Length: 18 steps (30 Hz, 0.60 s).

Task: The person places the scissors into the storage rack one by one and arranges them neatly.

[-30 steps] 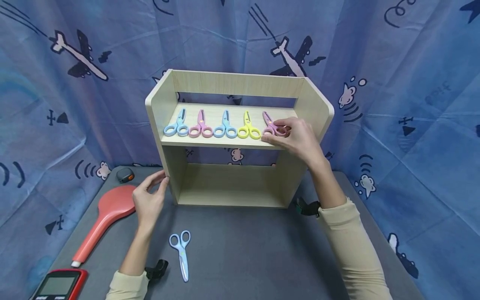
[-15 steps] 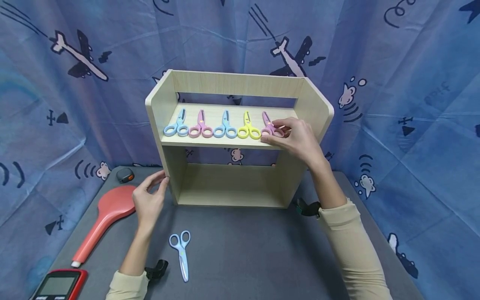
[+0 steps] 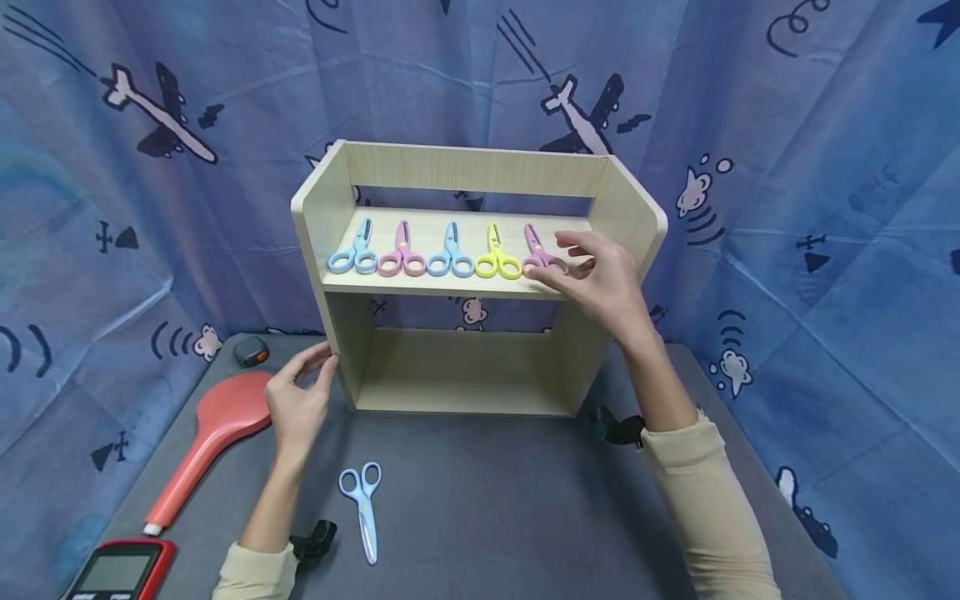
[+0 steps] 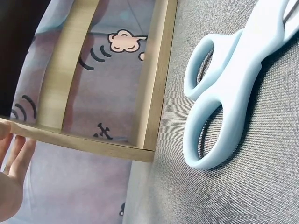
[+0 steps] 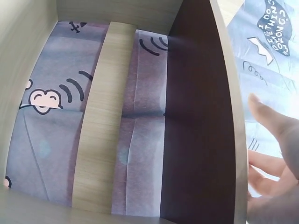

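Note:
My right hand (image 3: 600, 275) is over the right end of the upper shelf, thumb and fingers spread apart beside a purple pair of scissors (image 3: 536, 242) and partly covering its handles. The thumb tip is near the handle; I cannot tell whether it touches. To its left lie yellow scissors (image 3: 495, 254), blue scissors (image 3: 452, 250), pink scissors (image 3: 403, 250) and further blue scissors (image 3: 362, 250), blades pointing back. My left hand (image 3: 298, 400) touches the left side panel of the wooden shelf (image 3: 450, 287) with its fingertips. Light blue scissors (image 4: 229, 88) lie on the table, near the left wrist.
A red paddle-shaped object (image 3: 232, 408) lies left of my left hand. Behind it is a small black object (image 3: 251, 351), and a red device with a grey screen (image 3: 116, 571) sits at the front left. A patterned blue curtain (image 3: 465, 67) surrounds the grey table (image 3: 480, 500).
My right hand has let go of the purple scissors, its fingers parting and drawing slightly right. The purple scissors shifted slightly left earlier. My left hand has not moved.

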Tool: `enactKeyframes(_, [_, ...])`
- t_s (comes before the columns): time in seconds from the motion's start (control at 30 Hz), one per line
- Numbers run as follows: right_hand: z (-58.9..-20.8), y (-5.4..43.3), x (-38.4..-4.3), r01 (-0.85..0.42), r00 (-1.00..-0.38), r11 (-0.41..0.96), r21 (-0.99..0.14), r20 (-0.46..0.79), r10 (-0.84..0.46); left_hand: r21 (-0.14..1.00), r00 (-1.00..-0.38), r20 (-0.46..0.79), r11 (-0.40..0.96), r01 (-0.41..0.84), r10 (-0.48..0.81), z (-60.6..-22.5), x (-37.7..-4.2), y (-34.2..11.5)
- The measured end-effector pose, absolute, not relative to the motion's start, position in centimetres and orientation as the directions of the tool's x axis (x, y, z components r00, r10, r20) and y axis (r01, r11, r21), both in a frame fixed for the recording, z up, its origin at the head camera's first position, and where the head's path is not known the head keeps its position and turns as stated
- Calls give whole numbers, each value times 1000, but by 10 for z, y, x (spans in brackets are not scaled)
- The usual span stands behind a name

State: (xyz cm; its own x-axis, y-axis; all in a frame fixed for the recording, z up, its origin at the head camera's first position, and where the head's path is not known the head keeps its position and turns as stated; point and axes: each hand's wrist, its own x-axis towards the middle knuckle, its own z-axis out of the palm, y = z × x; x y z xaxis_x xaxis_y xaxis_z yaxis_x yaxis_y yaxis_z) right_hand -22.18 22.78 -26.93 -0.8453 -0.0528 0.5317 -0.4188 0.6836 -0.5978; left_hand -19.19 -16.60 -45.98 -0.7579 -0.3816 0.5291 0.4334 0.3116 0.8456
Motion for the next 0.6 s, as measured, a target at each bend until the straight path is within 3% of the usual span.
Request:
enactKeyframes(0.27, [-278, 219, -193, -536, -749, 610, -583, 662, -26, 846, -756, 529, 313, 433, -386, -460, -193, -167])
enactKeyframes(0.6, [-308, 184, -153, -677, -727, 369, -637, 656, -201, 843, -750, 535, 312, 439, -389, -459, -194, -166])
